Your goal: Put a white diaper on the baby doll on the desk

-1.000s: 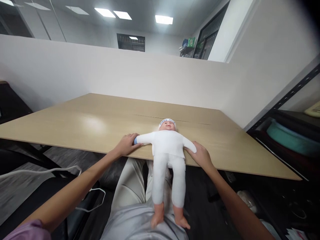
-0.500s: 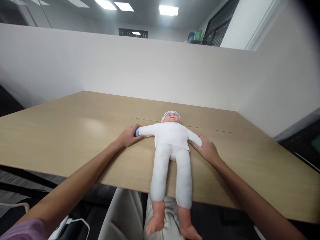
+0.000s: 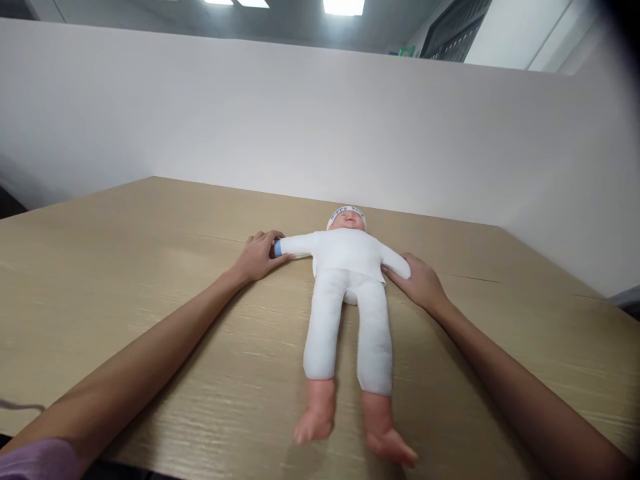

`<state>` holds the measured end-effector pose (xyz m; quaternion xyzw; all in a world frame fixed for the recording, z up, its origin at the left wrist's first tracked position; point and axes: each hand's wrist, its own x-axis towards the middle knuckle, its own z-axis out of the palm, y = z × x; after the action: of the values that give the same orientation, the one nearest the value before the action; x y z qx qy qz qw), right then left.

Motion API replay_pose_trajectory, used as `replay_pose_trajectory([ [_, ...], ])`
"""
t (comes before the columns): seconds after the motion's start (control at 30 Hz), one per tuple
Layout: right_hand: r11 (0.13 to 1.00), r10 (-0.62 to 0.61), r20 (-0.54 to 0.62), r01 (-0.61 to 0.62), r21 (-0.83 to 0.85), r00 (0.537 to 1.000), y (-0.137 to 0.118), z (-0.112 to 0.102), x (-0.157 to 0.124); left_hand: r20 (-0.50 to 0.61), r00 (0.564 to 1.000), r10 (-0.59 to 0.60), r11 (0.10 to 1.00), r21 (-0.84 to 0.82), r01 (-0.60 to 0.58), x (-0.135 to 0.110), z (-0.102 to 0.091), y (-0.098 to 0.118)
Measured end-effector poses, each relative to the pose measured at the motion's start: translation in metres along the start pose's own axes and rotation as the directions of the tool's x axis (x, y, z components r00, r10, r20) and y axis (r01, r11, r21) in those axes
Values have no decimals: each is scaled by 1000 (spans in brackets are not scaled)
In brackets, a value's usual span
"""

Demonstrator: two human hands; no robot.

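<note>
A baby doll [image 3: 347,253] in a white long-sleeved top, white trousers and a white cap with blue lettering lies face up on the wooden table [image 3: 200,393]. Its head points away from me and its bare feet point toward me. My left hand [image 3: 260,257] is closed around the end of the doll's sleeve at left, where a blue cuff shows by the thumb. The other sleeve rests in my right hand [image 3: 423,281], thumb hidden behind it and fingers partly out of sight underneath. Both doll arms are spread out sideways.
A pale wall or partition [image 3: 250,113] rises behind the table's far edge. Ceiling lights [image 3: 343,7] show above it. A thin cord [image 3: 23,405] lies at the lower left, near my forearm.
The doll and both hands have moved forward, away from me. Its feet, which hung past the table's near edge, are now over the tabletop. My view has tipped down and closer.
</note>
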<state>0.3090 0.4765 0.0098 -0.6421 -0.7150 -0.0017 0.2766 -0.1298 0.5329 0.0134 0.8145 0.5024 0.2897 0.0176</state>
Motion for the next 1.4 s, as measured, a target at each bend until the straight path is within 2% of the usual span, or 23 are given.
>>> replay_pose_trajectory([
  [0.13, 995, -94, -30, 92, -45, 995, 4, 7, 14, 33, 999, -33, 999, 10, 33, 4, 4, -8],
  [0.27, 989, -143, -34, 142, -37, 989, 6, 8, 13, 59, 997, -44, 999, -5, 45, 1, 3, -9],
  [0.5, 996, -89, -79, 89, -9, 993, 9, 7, -2, 70, 996, -54, 998, -16, 55, -7, -5, -5],
  [0.6, 996, -91, -124, 89, -18, 988, 18, 0, -16, 26, 998, -56, 995, -80, 58, -16, -13, -8],
  [0.77, 997, 19, -229, -1, 78, 973, 47, -15, -36, -56, 982, -181, 975, -140, 171, -19, -20, -19],
  [0.87, 993, 99, -203, -84, 79, 974, 59, -17, -37, -49, 971, -233, 965, -138, 224, -16, -18, -22],
  [1.07, 999, 17, -200, -25, -36, 980, 61, -10, -33, -23, 960, -279, 954, -124, 274, -15, -18, -18],
  [1.4, 994, 101, -189, -107, -24, 977, 65, -6, -34, 19, 946, -325, 937, -127, 325, -14, -21, -18],
])
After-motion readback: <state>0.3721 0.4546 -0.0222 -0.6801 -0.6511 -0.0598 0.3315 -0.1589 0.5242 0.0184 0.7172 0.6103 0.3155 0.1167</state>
